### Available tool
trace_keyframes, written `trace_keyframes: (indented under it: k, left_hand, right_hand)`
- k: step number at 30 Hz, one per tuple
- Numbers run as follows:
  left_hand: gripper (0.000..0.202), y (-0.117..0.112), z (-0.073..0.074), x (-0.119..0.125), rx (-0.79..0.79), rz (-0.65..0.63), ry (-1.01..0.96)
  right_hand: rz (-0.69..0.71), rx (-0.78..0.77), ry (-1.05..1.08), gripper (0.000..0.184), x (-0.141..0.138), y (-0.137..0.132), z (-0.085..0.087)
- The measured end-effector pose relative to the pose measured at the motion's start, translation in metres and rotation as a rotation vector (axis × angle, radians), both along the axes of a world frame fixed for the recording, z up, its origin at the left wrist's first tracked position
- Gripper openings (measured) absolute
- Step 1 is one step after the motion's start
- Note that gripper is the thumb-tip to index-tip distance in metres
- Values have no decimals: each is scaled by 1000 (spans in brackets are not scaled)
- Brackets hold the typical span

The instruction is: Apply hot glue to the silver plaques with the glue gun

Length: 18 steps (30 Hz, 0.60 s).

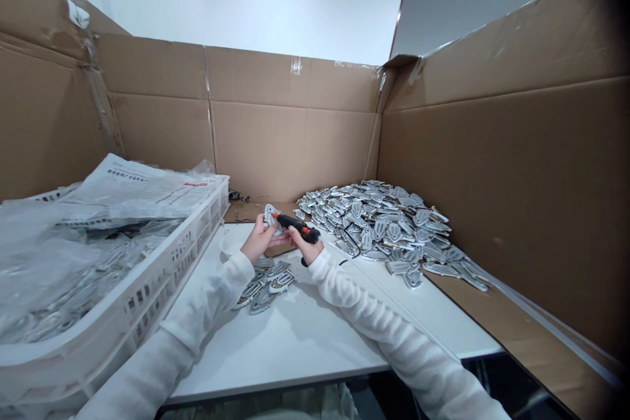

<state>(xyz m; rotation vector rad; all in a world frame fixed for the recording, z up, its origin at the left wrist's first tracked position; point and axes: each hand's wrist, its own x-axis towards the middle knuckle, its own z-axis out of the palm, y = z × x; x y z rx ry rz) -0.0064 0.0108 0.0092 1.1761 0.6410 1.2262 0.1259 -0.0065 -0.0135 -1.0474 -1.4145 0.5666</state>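
Pinched in my left hand (258,239) is a small grey-white plate (270,211) with a pointed, rounded outline, held up above the table. My right hand (306,248) is wrapped round a black and orange glue gun (300,228). Its orange tip points left and is at or very close to the plate; whether they touch I cannot tell. The gun's grip is mostly hidden by my fingers. Below my hands, several similar plates (268,285) lie in a loose group on the white table (305,335).
A large heap of similar plates (378,220) covers the back right. At left, a white plastic basket (197,226) holds more pieces, clear bags and a printed sack (138,187). A black cord (353,244) lies near the heap. Cardboard walls (295,144) enclose the table's back and sides.
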Motion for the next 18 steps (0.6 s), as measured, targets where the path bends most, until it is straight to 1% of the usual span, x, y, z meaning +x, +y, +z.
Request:
trace_keyframes:
  k: [8, 18]
  left_hand:
    - [28, -4, 3, 0, -9, 27, 47]
    - [30, -2, 1, 1, -15, 14, 8]
  right_hand:
    - [-16, -32, -24, 39, 0, -1, 1]
    - [-15, -2, -8, 37, 0, 0, -1]
